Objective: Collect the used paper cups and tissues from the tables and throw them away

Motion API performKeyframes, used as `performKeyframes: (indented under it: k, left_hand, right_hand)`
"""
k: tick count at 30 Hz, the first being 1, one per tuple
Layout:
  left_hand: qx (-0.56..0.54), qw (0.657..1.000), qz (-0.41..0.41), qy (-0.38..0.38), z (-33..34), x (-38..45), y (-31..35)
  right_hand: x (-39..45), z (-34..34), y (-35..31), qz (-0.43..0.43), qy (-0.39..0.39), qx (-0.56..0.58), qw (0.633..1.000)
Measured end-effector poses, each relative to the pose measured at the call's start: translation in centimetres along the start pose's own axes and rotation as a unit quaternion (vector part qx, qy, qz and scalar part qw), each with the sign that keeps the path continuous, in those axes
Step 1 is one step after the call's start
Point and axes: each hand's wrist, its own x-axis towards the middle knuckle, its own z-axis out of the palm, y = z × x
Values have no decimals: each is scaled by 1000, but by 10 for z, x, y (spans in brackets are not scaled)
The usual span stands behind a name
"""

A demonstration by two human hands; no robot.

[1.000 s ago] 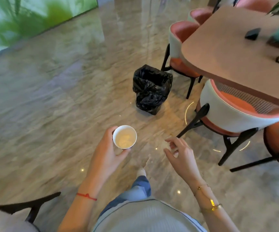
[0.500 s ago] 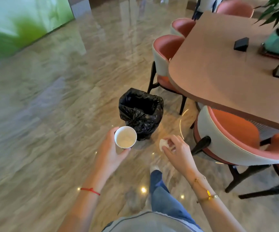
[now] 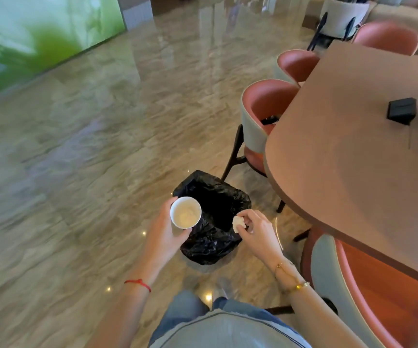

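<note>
Glossy marble floor [image 3: 82, 172] — black-lined bin [image 3: 215, 222] beside table [image 3: 353, 159]

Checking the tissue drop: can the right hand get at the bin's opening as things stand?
Probably yes: the right hand, pinching the tissue, hangs at the bin rim, and nothing lies between.

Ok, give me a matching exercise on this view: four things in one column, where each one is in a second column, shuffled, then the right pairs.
Things:
1. paper cup
2. crumpled tissue
3. bin with black liner
4. small black box

Places:
A. on the table
B. pinched in the right hand
C. on the floor, beside the table's end
D. held in the left hand

Pairs: 1-D, 2-B, 3-C, 4-A
</note>
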Motion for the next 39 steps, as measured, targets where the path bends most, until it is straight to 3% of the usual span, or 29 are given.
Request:
performKeyframes:
  k: [10, 20, 31, 39]
  left_hand:
    - [7, 995, -36, -96, 50, 170, -37]
    - [12, 954, -91, -286, 94, 288, -95]
    - [72, 955, 60, -282, 38, 335, -69]
    - [119, 938, 156, -285, 8, 339, -46]
  right_hand:
    - [157, 28, 20, 76, -43, -8, 996]
    - [240, 63, 35, 225, -49, 13, 973]
    - [233, 18, -12, 175, 94, -45, 979]
    - [178, 2, -36, 224, 182, -24, 957]
